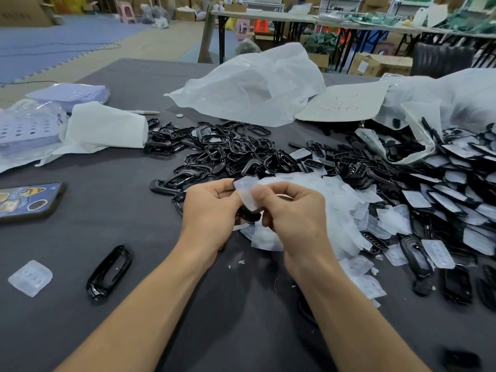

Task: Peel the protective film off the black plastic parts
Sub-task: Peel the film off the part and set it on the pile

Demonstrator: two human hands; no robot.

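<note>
Close together, left hand (212, 208) curled round black part (250, 217), right hand (292, 216) pinching its translucent film (246, 193)

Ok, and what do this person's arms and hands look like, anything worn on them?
Both are bare. The left hand and right hand wear no gloves, and no rings show. The left forearm and right forearm run uncovered to the frame's lower edge: no sleeves, watch, bracelet or markings visible.

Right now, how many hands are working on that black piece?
2. The left hand holds the black part from its left side; the right hand pinches the clear film sticking up between them. No other hands show.
</note>
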